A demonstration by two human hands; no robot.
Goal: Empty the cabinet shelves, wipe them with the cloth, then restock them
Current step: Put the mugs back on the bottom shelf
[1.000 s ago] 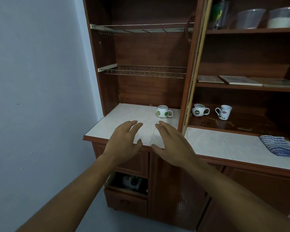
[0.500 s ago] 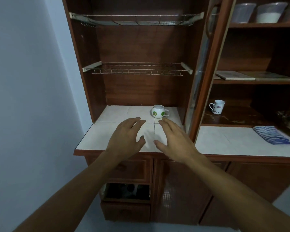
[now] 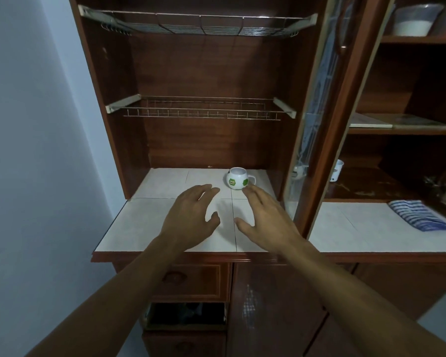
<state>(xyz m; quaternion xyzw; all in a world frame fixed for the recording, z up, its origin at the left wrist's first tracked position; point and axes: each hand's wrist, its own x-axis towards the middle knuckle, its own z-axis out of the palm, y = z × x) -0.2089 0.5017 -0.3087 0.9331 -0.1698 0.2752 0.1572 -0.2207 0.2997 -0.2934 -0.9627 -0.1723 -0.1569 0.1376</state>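
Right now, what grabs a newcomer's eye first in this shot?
Two bare, empty hands spread over the tiled counter: left hand, right hand. Just beyond the right fingertips stands a round white mug with green patches, alone in the left bay beneath two bare wire racks. A striped blue cloth lies folded on the counter at far right.

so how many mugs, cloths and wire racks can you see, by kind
mugs: 3 (ball-shaped mug, one behind the glass door, one half hidden by the door frame)
striped cloths: 1
wire racks: 2 (upper, lower)
total: 6
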